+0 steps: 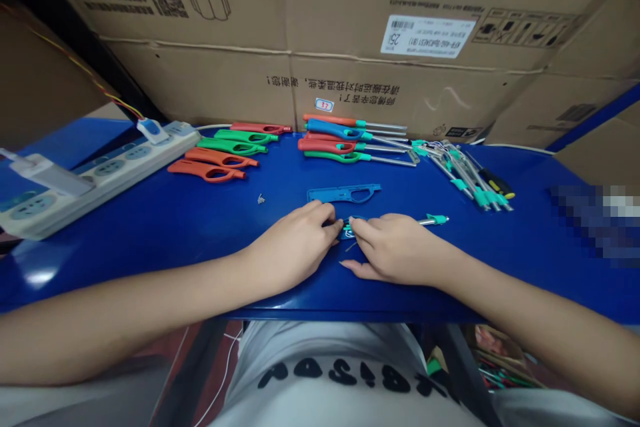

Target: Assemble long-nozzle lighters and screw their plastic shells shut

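Observation:
Both hands meet over a half-assembled stick lighter on the blue table. Its blue handle half, with thin wires and a small green part inside, is mostly covered by my fingers. My left hand is closed, its fingertips pinching at the left end of the handle. My right hand lies over the right part, index finger pressed on the handle and thumb held apart below. The lighter's metal tube emerges beyond the right hand, with a teal tip. Just above lies a loose blue handle shell, inner side up.
Orange, green and red handle shells lie left, near a white power strip. Small screws lie nearby. Several coloured lighters are stacked behind. Metal tubes and a screwdriver lie right. A cardboard wall stands behind.

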`<action>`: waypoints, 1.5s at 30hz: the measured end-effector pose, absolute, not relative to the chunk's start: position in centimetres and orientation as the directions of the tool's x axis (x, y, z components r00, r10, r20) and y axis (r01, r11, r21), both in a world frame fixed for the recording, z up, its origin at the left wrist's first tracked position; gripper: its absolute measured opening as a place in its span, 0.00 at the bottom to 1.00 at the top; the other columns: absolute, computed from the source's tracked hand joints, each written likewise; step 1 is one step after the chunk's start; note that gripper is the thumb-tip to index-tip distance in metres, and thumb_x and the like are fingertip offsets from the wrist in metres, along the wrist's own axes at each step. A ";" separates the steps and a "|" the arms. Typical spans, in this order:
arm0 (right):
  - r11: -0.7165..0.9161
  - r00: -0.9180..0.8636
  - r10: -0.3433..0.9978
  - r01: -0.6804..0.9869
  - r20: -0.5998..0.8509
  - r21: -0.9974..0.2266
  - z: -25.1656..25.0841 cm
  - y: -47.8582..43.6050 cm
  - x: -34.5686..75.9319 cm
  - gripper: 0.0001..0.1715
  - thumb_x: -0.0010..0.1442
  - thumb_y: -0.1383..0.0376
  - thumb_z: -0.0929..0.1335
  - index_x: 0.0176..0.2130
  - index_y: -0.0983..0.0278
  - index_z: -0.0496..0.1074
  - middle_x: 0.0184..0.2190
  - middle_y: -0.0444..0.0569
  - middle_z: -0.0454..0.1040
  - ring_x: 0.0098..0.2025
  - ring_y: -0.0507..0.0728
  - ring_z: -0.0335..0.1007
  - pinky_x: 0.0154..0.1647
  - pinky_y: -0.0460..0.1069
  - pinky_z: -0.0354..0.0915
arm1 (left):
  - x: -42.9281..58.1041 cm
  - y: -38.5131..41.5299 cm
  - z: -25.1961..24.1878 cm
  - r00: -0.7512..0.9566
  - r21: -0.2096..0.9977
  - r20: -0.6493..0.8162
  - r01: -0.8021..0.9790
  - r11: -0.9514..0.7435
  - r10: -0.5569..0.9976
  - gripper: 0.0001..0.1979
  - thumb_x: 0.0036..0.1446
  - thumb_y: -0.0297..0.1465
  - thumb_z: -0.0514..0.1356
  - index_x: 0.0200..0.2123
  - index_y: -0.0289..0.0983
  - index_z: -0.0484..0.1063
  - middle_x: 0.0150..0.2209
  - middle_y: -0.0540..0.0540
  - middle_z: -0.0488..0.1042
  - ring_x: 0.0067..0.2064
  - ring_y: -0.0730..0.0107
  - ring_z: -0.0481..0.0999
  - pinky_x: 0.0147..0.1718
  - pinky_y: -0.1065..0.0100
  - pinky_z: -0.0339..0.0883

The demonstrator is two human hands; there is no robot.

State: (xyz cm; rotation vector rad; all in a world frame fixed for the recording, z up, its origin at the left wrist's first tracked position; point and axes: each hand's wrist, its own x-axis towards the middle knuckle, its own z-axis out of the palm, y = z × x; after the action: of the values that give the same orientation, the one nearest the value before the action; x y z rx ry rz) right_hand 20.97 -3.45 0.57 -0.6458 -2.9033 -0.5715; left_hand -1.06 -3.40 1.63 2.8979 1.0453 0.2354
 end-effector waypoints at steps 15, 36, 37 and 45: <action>0.863 -0.796 0.467 0.506 0.386 0.000 2.2 -0.5 24.3 0.16 0.67 0.61 0.65 0.48 0.62 0.80 0.44 0.54 0.77 0.41 0.57 0.73 0.39 0.51 0.64 | -1.3 -3.1 1.9 0.753 0.132 0.132 0.631 -0.764 0.645 0.15 0.69 0.31 0.56 0.52 0.31 0.77 0.43 0.39 0.74 0.47 0.57 0.74 0.49 0.57 0.73; 0.861 -0.868 0.353 0.448 0.349 0.241 1.5 -1.5 22.0 0.21 0.70 0.58 0.63 0.39 0.70 0.79 0.32 0.53 0.74 0.35 0.58 0.64 0.36 0.54 0.54 | -1.5 -2.9 1.7 0.752 0.134 0.160 0.626 -0.769 0.640 0.14 0.69 0.31 0.56 0.50 0.32 0.77 0.42 0.40 0.74 0.45 0.58 0.74 0.47 0.58 0.73; 0.856 -0.841 0.369 0.474 0.396 0.208 1.6 -1.0 22.4 0.20 0.70 0.58 0.63 0.44 0.69 0.79 0.35 0.54 0.76 0.36 0.58 0.65 0.36 0.54 0.55 | -1.5 -2.8 1.6 0.756 0.130 0.163 0.621 -0.773 0.634 0.14 0.69 0.31 0.56 0.50 0.32 0.77 0.42 0.40 0.74 0.45 0.58 0.74 0.47 0.58 0.74; 0.486 -0.394 0.715 0.874 0.578 -0.006 2.2 3.2 27.2 0.21 0.68 0.61 0.62 0.53 0.67 0.76 0.46 0.60 0.76 0.47 0.66 0.69 0.48 0.60 0.63 | -1.6 -2.7 1.6 0.771 0.119 0.177 0.600 -0.791 0.611 0.15 0.69 0.32 0.55 0.51 0.32 0.77 0.45 0.38 0.75 0.47 0.56 0.76 0.47 0.56 0.75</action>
State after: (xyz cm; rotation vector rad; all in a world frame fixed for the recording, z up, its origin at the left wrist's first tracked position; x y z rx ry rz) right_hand 27.20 3.20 2.16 -1.3088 -2.2206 -0.4084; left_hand -1.60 -2.70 1.62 2.9043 0.9939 0.3189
